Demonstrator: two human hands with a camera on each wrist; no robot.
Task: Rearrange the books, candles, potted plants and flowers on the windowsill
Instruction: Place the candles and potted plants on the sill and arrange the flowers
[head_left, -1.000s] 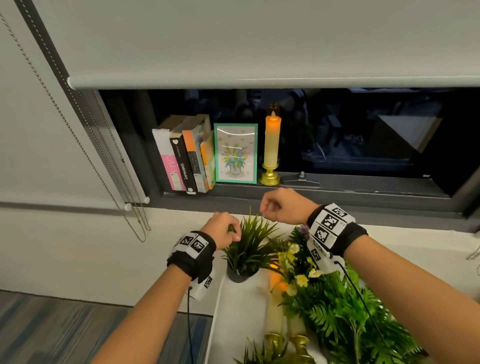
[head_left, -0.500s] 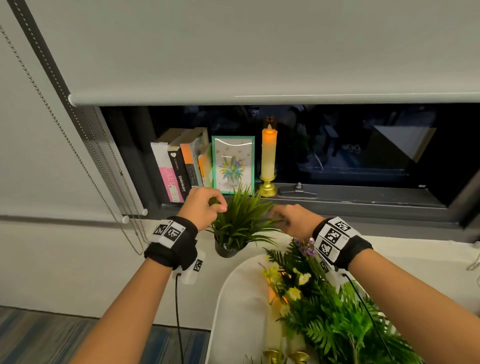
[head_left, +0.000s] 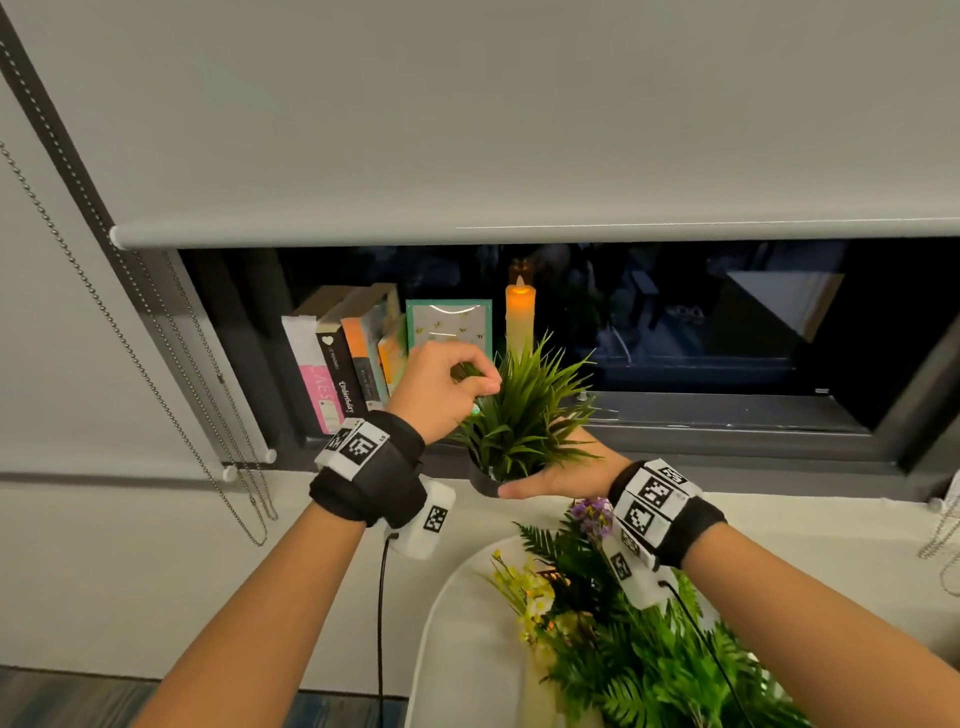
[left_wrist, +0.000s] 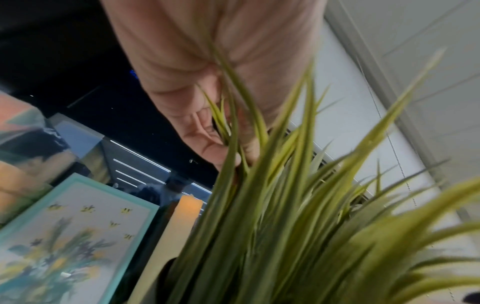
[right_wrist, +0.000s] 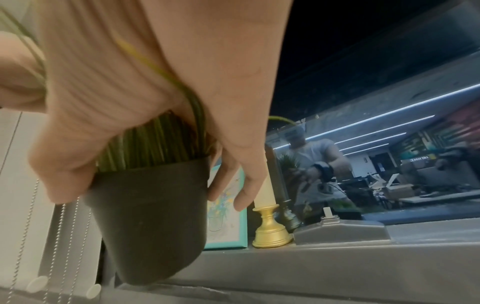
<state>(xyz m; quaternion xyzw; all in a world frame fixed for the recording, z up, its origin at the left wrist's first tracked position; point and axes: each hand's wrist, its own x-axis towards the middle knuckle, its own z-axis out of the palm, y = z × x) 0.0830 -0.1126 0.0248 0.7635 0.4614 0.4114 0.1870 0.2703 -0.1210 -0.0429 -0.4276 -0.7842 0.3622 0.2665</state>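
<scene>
Head view: the potted grass plant hangs just above the windowsill, in front of the lit candle. The right hand has its fingers curled round the dark pot; the left hand pinches some blades. I'd lower it level, clear of the candle, and free the blades last. On the sill: four books, one framed picture, one candle

Grassy potted plant in dark pot tilted above sill, 4 upright books, lit candle on gold holder behind
</scene>
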